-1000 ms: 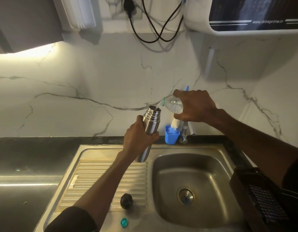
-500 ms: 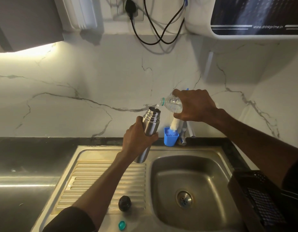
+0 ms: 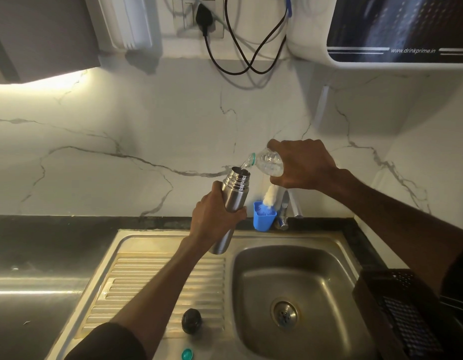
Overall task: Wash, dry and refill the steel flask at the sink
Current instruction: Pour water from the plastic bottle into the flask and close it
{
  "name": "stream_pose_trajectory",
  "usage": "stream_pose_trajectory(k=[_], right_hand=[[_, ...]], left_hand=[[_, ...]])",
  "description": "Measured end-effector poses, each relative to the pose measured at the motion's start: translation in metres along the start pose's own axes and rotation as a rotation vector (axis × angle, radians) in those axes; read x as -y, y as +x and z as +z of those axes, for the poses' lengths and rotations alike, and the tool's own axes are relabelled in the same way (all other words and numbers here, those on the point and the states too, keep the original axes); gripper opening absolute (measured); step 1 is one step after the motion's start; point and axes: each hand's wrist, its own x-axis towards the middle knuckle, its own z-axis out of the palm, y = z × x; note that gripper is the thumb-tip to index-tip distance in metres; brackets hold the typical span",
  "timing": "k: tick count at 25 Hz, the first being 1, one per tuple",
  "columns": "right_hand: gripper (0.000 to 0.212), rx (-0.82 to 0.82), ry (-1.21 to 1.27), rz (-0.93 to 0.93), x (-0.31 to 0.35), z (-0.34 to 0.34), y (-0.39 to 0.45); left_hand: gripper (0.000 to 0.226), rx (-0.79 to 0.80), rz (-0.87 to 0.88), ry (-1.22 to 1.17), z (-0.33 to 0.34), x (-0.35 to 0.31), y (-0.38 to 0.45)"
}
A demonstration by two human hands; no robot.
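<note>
Home kitchen: steel sink, marble backsplash

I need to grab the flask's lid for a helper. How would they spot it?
Start at the steel sink, then look left to its ribbed draining board. Near the board's front edge sits the flask lid, a dark rounded cap. It is larger and darker than the flat teal bottle cap just in front.

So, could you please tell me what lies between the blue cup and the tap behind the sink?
A white-headed brush leans out of the blue cup toward the tap; otherwise only bare marble wall shows between them, seen in the head view.
</note>
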Motion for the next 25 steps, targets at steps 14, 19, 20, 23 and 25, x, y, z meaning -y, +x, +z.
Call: stream_pose_trajectory(k=[14,19,20,23,25], right_hand=[[0.068,-0.012,-0.002,-0.004,0.005,-0.005,-0.006],[0.068,-0.008,0.026,-0.003,0.006,-0.008,-0.012],[0.069,-0.012,0.029,-0.002,0.007,-0.01,-0.012],[0.069,-0.015,0.023,-0.001,0.009,-0.012,-0.014],[0.069,-0.023,0.009,-0.003,0.01,-0.013,-0.015]], left_hand=[[0.057,-0.007,-0.021,0.01,-0.008,0.0,-0.006],[0.059,-0.001,-0.01,0.005,-0.013,-0.005,-0.012],[0.059,-0.003,-0.008,0.004,-0.014,-0.006,-0.014],[0.06,-0.001,-0.004,-0.016,-0.014,-0.005,-0.016],[0.06,0.007,0.0,-0.019,-0.015,-0.005,-0.018]])
